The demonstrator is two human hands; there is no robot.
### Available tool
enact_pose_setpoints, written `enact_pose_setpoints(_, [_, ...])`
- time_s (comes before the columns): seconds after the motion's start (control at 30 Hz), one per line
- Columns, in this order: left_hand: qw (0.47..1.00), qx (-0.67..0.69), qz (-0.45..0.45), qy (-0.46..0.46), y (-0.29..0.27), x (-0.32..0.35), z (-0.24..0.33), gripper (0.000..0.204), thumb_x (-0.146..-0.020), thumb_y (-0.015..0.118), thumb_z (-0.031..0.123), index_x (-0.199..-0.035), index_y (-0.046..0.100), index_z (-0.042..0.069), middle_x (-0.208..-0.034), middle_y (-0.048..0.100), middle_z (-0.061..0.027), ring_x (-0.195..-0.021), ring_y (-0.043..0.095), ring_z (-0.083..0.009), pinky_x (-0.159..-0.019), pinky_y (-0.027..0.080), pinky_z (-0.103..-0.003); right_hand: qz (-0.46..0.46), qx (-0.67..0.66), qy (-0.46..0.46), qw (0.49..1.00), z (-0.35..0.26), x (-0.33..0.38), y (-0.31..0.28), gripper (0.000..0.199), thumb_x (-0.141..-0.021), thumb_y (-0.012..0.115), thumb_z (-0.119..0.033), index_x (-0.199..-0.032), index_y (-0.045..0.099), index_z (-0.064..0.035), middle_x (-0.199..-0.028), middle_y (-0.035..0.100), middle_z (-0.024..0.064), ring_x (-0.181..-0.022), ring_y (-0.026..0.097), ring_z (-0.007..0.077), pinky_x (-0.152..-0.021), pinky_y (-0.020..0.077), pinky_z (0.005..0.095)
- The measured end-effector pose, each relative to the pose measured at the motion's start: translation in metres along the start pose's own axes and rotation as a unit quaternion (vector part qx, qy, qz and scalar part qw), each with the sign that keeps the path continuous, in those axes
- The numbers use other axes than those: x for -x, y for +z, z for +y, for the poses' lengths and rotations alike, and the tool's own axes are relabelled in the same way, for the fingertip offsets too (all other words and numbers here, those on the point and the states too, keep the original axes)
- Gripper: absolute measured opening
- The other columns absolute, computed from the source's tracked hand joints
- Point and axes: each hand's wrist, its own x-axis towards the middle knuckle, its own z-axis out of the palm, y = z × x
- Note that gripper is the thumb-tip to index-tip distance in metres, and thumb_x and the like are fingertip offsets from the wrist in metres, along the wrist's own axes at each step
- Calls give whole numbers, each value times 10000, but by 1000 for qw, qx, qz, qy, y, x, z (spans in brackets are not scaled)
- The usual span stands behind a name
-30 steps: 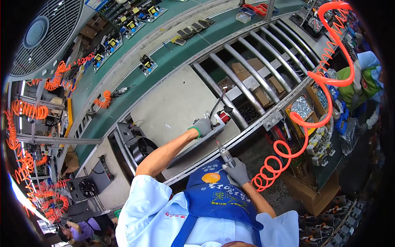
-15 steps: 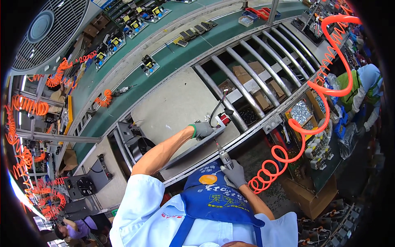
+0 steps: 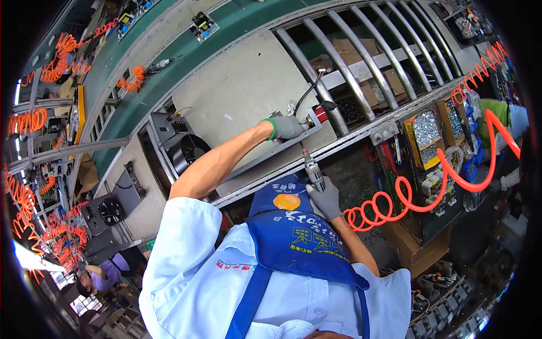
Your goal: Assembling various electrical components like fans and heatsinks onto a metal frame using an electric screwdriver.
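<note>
My left hand (image 3: 288, 127), gloved grey, had its fingers closed on the end of a metal bracket (image 3: 293, 138) lying on the pale surface (image 3: 237, 96). My right hand (image 3: 326, 198) was wrapped shut around a pneumatic screwdriver (image 3: 311, 169), its tip touching the bracket's edge. A small red part (image 3: 320, 114) sat just beside my left hand. An orange coiled hose (image 3: 429, 192) ran off to my right, past bins of screws (image 3: 424, 130).

left hand (image 3: 288, 127) rests on the panel (image 3: 237, 96); right hand (image 3: 326, 198) nearer, roller rails (image 3: 361, 62) to the right.
</note>
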Motion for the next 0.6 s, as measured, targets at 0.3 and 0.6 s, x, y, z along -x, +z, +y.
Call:
enact_pose_setpoints(0.3, [956,38,271,103,65,67,-29,512,-971,441,473,-1032,637,4,-947,643,-236,-890,610,-412,-811,463,-475,-99,197,49,974,35,-5,-100,405,-709,718,-361,-960,654,-49,-903,678,222,-869,664,383,-764,518,456])
enact_pose_setpoints(0.6, [919,-46,389,42,92,91,-39,342,-863,658,339,-1067,650,65,-907,654,-163,-856,629,-357,-742,488,-448,-110,468,102,871,63,-164,-195,424,-858,537,-390,-993,710,-28,-1020,682,220,-975,660,378,-869,521,452])
